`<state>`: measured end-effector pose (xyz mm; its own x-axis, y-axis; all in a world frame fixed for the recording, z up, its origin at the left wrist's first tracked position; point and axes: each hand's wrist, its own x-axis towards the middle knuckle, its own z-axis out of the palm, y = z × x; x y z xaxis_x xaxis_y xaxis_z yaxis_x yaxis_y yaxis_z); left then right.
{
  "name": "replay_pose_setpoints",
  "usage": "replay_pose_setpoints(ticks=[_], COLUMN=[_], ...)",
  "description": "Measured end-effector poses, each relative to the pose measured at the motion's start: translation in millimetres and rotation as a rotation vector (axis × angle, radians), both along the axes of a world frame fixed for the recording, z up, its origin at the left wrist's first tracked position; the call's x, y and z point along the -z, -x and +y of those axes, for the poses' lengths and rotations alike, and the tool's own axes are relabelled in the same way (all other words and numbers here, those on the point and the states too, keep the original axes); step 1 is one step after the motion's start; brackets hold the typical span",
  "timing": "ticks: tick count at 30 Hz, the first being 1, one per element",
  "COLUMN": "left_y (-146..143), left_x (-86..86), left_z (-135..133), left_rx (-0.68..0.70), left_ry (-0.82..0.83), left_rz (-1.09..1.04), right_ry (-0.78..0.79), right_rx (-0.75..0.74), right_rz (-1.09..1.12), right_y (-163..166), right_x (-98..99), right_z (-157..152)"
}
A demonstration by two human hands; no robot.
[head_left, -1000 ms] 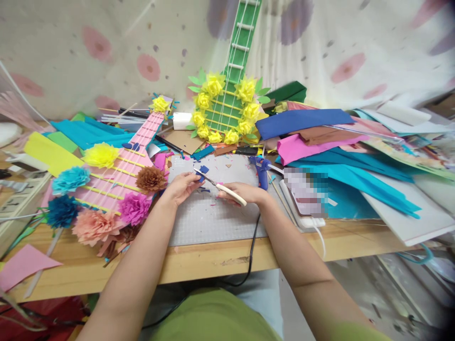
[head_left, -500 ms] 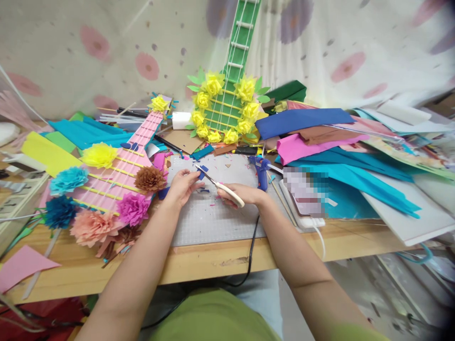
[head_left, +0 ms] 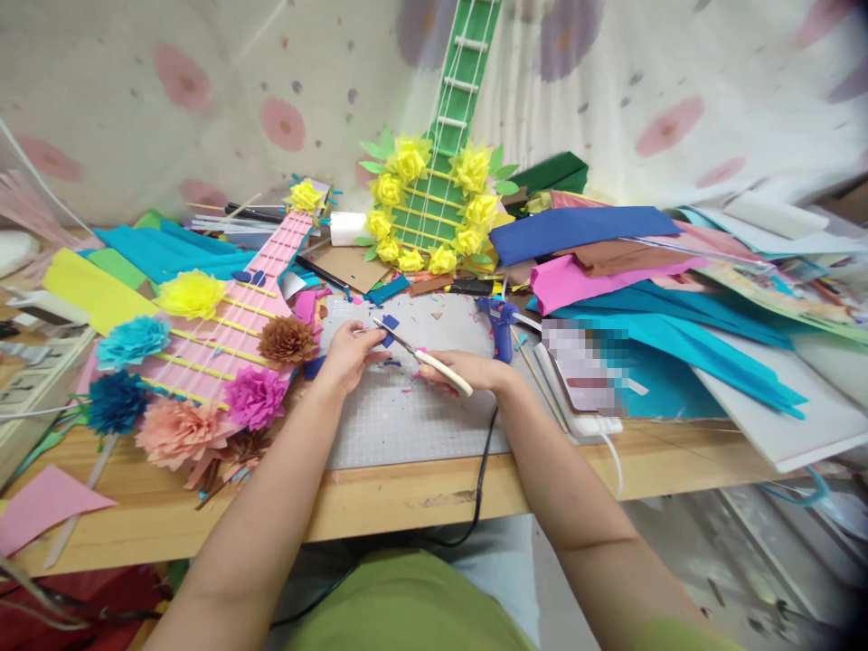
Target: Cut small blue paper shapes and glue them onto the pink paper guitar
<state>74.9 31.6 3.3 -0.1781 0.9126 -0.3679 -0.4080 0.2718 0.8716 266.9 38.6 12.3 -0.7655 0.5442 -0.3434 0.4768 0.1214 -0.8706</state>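
Note:
My left hand (head_left: pixel 349 354) pinches a small dark blue paper piece (head_left: pixel 389 325) above a grey cutting mat (head_left: pixel 413 416). In my right hand (head_left: pixel 467 371) are scissors (head_left: pixel 424 355) with cream handles, fingers wrapped round them. The blades point up and left and meet the blue piece. Tiny blue and pink scraps lie on the mat under both hands.
A pink paper guitar with paper flowers (head_left: pixel 203 348) lies at the left, a green one with yellow flowers (head_left: pixel 434 208) leans at the back. A blue glue gun (head_left: pixel 500 323) stands right of my hands, its black cord (head_left: pixel 483 470) hanging over the wooden table edge (head_left: pixel 407 497). Coloured paper sheets (head_left: pixel 651 289) pile up at the right.
The hands stay over the mat; the scissor blades and the blue piece have shifted slightly as the cutting goes on.

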Motion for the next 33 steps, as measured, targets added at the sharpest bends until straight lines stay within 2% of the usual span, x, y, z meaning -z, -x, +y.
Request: replay_pose_setpoints(ticks=[6,12,21,33], left_y=[5.7,11.8,18.3,24.4], left_x=[2.1,4.1,5.4,-0.4], left_z=[1.0,1.7,2.3,0.2], left_rx=[0.026,0.075,0.159,0.244], left_ry=[0.006,-0.013,0.026,0.077], left_rz=[-0.031,-0.006,0.055,0.128], right_ry=[0.001,0.107,0.142,0.055], right_rx=[0.005,0.005,0.008,-0.001], right_rz=[0.009,0.055,0.039,-0.064], right_y=[-1.4,-1.9,-4.2,-4.2], right_x=[1.3,2.9,9.3,5.2], right_z=[1.0,2.2,7.2,9.1])
